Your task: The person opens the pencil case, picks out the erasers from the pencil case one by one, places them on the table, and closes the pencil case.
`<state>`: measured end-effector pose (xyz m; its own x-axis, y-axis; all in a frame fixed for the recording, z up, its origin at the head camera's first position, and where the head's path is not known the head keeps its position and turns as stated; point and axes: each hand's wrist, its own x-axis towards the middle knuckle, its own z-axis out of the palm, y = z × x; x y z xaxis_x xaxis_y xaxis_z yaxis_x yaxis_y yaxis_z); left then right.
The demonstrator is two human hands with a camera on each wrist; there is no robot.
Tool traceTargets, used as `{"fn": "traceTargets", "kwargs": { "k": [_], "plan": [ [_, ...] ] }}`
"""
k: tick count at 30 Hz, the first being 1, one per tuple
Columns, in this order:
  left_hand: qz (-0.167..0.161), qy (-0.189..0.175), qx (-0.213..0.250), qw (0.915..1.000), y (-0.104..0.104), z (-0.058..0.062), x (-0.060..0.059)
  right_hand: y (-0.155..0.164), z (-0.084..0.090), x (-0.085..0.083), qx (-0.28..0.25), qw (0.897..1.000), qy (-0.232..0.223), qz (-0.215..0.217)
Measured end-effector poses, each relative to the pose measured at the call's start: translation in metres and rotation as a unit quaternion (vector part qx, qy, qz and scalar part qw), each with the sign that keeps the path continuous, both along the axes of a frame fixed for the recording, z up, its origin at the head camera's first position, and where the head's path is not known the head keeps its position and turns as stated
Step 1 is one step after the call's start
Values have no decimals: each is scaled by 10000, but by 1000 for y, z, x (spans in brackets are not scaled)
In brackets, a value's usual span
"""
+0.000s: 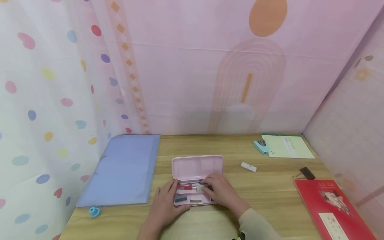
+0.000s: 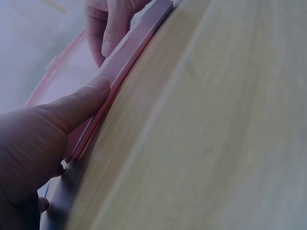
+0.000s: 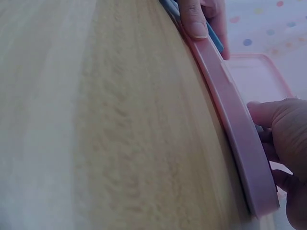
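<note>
A pink case lies open on the desk, lid tipped back, just right of the blue folder. In its tray sit a red pen, a dark eraser and a pale eraser.

The left hand steadies the case's near-left corner — thumb laid straight along the front rim, fingers spread loosely against the left end. The right hand reaches into the tray's right half, fingers bent down over a small grey piece; whether they pinch it or only touch it cannot be told from any view.

Well right of the case lie a white block, a stapler by a green sheet, a black clip and a red book. A blue ring sits by the folder's near corner.

The likely risk is the light case skidding or tipping if the right hand pulls while the left only rests on it — then the loose pieces could spill. The upright lid might also drop onto the fingers.
</note>
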<state>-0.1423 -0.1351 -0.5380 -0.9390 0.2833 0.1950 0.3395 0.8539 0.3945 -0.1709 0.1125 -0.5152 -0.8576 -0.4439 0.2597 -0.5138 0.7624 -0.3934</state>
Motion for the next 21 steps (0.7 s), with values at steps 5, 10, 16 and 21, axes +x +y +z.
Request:
{"fn": "traceTargets", "kwargs": {
  "k": [5, 10, 16, 21],
  "plan": [
    [-2, -1, 125, 9999, 1, -1, -1, 0, -2, -1, 153, 9999, 19, -20],
    [32, 30, 59, 10000, 0, -2, -1, -1, 0, -2, 126, 9999, -52, -21],
    [-12, 84, 96, 9999, 0, -2, -2, -1, 4, -1, 50, 9999, -76, -63],
    [5, 159, 118, 9998, 2, -3, -1, 4, 15, 4, -464, 9986, -5, -255]
  ]
}}
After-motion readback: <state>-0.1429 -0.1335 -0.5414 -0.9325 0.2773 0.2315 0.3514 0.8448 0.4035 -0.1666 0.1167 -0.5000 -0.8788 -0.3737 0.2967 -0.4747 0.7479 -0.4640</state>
